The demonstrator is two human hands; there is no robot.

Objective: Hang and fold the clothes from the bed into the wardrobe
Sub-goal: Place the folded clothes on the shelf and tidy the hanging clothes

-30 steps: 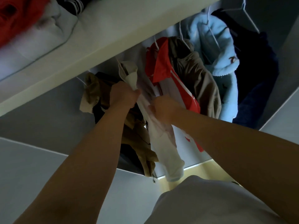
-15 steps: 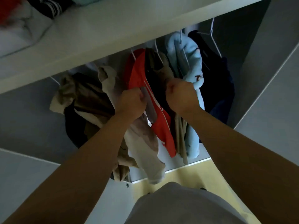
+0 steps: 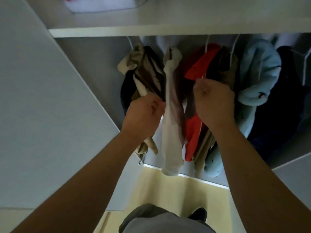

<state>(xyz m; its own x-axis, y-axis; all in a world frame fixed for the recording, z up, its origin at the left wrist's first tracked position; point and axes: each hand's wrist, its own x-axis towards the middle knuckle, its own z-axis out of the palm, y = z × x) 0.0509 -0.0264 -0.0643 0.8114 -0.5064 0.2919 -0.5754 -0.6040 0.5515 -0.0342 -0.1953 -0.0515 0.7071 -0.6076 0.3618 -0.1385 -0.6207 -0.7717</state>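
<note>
Several garments hang on white hangers under the wardrobe shelf [image 3: 151,31]. From left to right they are a beige-brown jacket [image 3: 146,69], a long white garment [image 3: 171,125], a red garment [image 3: 198,66], a khaki one [image 3: 227,69], a light blue fleece [image 3: 257,71] and a navy one [image 3: 286,101]. My left hand [image 3: 144,115] pinches the white garment's left edge at mid height. My right hand [image 3: 213,101] is curled in a fist on the front of the red garment, beside its grey trim. What its fingers hold is hidden.
Folded clothes [image 3: 101,5] lie on the shelf above. An open wardrobe door [image 3: 42,98] stands close on the left and another panel [image 3: 296,174] on the right. Pale yellow floor [image 3: 168,190] shows below, with my foot [image 3: 198,214] on it.
Both hands have shifted left along the hanging row: the left from the red garment to the white one, the right from the khaki and blue ones to the red. The view has levelled.
</note>
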